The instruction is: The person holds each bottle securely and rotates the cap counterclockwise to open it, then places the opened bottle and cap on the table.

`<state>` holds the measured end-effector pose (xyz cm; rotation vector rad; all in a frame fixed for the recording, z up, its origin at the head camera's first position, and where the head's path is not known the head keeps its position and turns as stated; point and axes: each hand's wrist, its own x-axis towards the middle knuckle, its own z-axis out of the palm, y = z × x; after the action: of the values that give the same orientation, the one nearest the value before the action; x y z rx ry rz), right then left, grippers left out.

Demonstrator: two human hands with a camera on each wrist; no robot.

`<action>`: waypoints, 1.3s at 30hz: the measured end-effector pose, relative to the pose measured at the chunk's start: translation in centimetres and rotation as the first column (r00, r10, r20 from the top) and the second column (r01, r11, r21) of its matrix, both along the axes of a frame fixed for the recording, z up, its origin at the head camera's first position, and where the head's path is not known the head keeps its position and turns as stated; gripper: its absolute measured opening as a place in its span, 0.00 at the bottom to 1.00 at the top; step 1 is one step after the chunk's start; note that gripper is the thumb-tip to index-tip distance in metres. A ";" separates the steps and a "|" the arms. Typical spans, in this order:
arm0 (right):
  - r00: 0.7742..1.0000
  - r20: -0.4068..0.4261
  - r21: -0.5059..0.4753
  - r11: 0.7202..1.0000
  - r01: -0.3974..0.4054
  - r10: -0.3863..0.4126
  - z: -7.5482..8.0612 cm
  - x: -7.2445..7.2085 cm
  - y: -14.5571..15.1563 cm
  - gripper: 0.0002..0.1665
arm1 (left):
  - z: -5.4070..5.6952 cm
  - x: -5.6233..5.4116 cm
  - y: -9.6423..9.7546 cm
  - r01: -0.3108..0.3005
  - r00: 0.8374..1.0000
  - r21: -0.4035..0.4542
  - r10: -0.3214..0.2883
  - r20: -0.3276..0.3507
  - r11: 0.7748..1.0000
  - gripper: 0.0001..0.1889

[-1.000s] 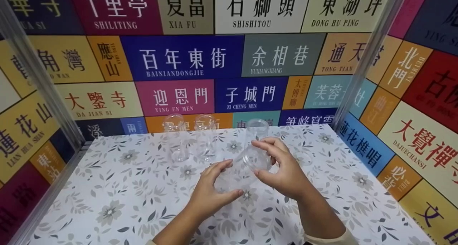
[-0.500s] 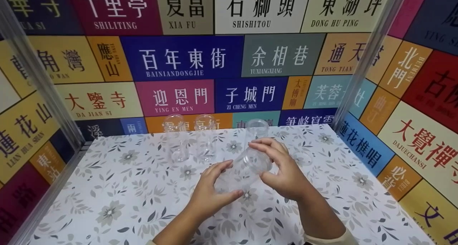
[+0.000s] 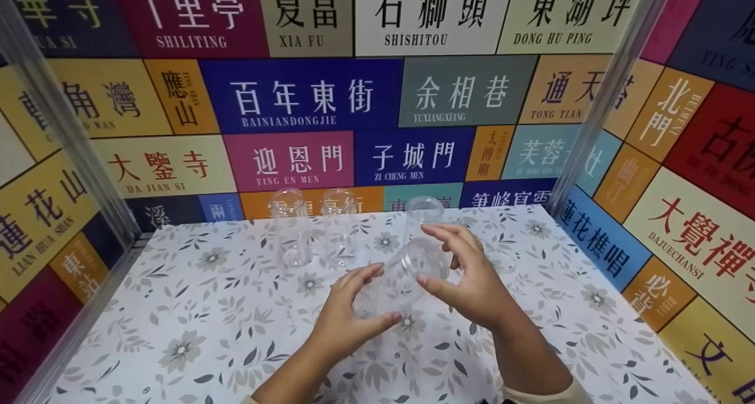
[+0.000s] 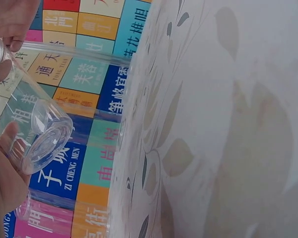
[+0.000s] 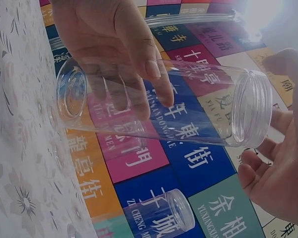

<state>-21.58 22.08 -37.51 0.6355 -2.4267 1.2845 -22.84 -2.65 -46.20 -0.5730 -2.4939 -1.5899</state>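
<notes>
A clear plastic jar (image 3: pixel 392 289) is tilted above the table, its ribbed rim end pointing up and to the right. My left hand (image 3: pixel 348 309) holds it round the body, thumb on the near side and fingers on the far side. In the right wrist view the left fingers show through the jar wall. At the rim end (image 5: pixel 253 109), which looks like a transparent screw lid, my right hand (image 3: pixel 472 280) is spread. Its thumb lies close beside the rim, while the fingers stand apart from it.
Two clear jars (image 3: pixel 292 233) stand upright side by side at the back left of the flowered table (image 3: pixel 236 309). Another clear jar (image 3: pixel 423 209) stands behind my right hand. A faint clear disc (image 3: pixel 502 262) lies right of that hand. Sign-printed panels (image 3: pixel 307 94) enclose the table.
My right fingers closed in around the rim end half a second ago and have now spread away from it again. The left hand and jar have stayed nearly in place.
</notes>
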 end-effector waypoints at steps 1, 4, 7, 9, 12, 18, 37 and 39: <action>0.999 0.019 0.011 1.000 0.026 -0.026 0.0 0.0 0.0 0.42 | 0.0 0.0 0.0 0.000 1.000 0.000 0.000 0.003 1.000 0.44; 0.993 0.088 0.037 0.996 0.080 -0.083 0.1 -0.1 0.0 0.43 | 0.0 0.0 0.0 -0.001 1.000 -0.006 0.001 0.007 1.000 0.43; 0.983 0.152 0.054 0.994 0.094 -0.101 0.3 -0.1 -0.1 0.43 | 0.1 0.0 0.0 -0.004 1.000 -0.014 0.004 0.006 1.000 0.43; 0.979 0.174 0.062 0.993 0.097 -0.107 0.4 -0.1 -0.2 0.43 | 0.1 0.0 0.1 -0.004 1.000 -0.021 0.004 0.000 1.000 0.43; 0.979 0.179 0.067 0.994 0.090 -0.101 0.4 -0.1 -0.2 0.42 | 0.1 0.0 0.1 -0.005 1.000 -0.029 0.004 -0.004 1.000 0.43; 0.989 0.139 0.036 0.999 0.035 -0.040 0.1 0.1 -0.1 0.42 | 0.0 0.0 0.1 0.001 1.000 -0.038 0.000 0.017 0.999 0.43; 0.999 0.005 -0.004 0.999 -0.037 0.037 0.2 0.4 0.1 0.48 | -0.2 -0.3 -0.1 -0.010 0.999 -0.027 0.011 0.042 1.000 0.44; 0.999 0.007 -0.015 0.999 -0.032 0.032 0.2 0.3 0.2 0.49 | -0.2 -0.4 -0.2 -0.011 0.999 -0.018 0.012 0.050 1.000 0.45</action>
<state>-21.25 22.24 -37.32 0.6693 -2.4197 1.3178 -23.20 -2.80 -46.40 -0.5267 -2.5454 -1.5989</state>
